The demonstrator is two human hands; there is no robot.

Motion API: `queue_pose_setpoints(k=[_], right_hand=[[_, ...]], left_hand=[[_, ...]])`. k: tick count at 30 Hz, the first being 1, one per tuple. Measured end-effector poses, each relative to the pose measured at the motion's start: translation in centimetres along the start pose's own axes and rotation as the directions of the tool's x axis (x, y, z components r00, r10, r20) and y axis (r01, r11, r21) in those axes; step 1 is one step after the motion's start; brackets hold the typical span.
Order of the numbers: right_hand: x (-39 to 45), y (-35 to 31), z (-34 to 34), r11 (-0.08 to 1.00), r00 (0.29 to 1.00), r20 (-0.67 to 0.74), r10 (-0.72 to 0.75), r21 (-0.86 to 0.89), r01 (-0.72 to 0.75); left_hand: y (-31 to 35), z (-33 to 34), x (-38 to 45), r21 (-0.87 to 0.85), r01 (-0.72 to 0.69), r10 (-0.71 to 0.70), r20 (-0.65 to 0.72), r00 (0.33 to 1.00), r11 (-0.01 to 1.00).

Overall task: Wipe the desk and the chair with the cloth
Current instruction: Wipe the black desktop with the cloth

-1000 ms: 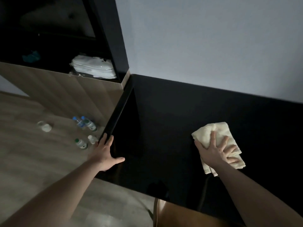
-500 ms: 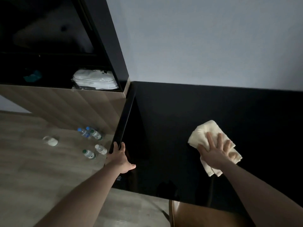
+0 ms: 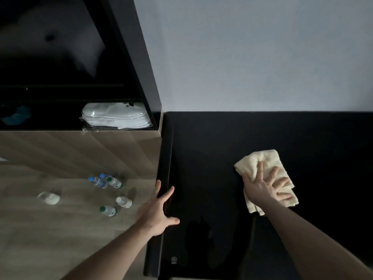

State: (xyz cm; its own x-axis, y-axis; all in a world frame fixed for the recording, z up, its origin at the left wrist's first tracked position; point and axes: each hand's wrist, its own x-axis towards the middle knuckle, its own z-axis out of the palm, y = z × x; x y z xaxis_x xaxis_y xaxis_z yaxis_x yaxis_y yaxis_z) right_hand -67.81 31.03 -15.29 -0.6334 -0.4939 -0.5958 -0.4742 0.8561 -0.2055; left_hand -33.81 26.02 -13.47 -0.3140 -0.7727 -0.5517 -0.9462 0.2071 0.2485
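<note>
Folded cream cloth [image 3: 260, 161] on black desk [image 3: 212, 150]

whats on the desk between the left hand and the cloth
Nothing: the head view shows only bare black desk between the left hand at its left edge and the cloth under the right hand.

Both arms reach forward, left hand [image 3: 156, 214] and right hand [image 3: 264, 188] spread flat.

This looks like a dim hotel or guest room. At nine o'clock small water bottles [image 3: 106, 181] stand and lie on a wood-grain floor [image 3: 40, 229], and at ten o'clock a dark open shelf unit [image 3: 129, 57] holds plastic-wrapped white linen [image 3: 116, 116]. A glossy black desk [image 3: 212, 158] meets a plain pale wall [image 3: 252, 53] at twelve.
</note>
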Motion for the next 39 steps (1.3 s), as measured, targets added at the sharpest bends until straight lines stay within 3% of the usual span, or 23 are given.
queue_pose_setpoints(k=[5, 7, 11, 17, 25, 34, 39], right_hand=[[-6.2, -10.5, 7.6, 0.962, 0.963, 0.074, -0.258, -0.073, 0.263], [-8.2, -12.6, 9.6, 0.931, 0.931, 0.125, -0.343, -0.09, 0.355], [-8.7, -13.1, 9.7, 0.926, 0.924, 0.151, -0.351, -0.09, 0.366], [-6.1, -14.2, 8.3, 0.913, 0.917, 0.175, -0.359, -0.137, 0.383], [-0.4, -19.7, 5.1, 0.892, 0.895, 0.188, -0.405, -0.132, 0.431], [6.5, -28.2, 2.9, 0.854, 0.866, 0.146, -0.479, -0.154, 0.498], [6.7, -27.3, 3.3, 0.81, 0.831, 0.119, -0.544, -0.183, 0.557]], left_hand=[[-3.3, -2.7, 2.0, 0.025, -0.139, 0.138, 0.041, 0.99, 0.99], [-4.5, -2.6, 2.1, -0.067, -0.179, 0.183, 0.052, 0.982, 0.982], [-5.4, -4.5, 4.1, -0.253, -0.211, 0.208, -0.039, 0.977, 0.944], [-3.1, -6.0, 8.8, -0.079, -0.177, 0.189, 0.179, 0.966, 0.981], [-1.0, -5.3, 10.0, 0.085, -0.095, 0.06, 0.342, 0.938, 0.992], [0.0, -5.1, 11.0, 0.125, -0.042, -0.012, 0.399, 0.917, 0.991], [0.5, -5.2, 11.0, 0.158, -0.039, -0.029, 0.41, 0.912, 0.987]])
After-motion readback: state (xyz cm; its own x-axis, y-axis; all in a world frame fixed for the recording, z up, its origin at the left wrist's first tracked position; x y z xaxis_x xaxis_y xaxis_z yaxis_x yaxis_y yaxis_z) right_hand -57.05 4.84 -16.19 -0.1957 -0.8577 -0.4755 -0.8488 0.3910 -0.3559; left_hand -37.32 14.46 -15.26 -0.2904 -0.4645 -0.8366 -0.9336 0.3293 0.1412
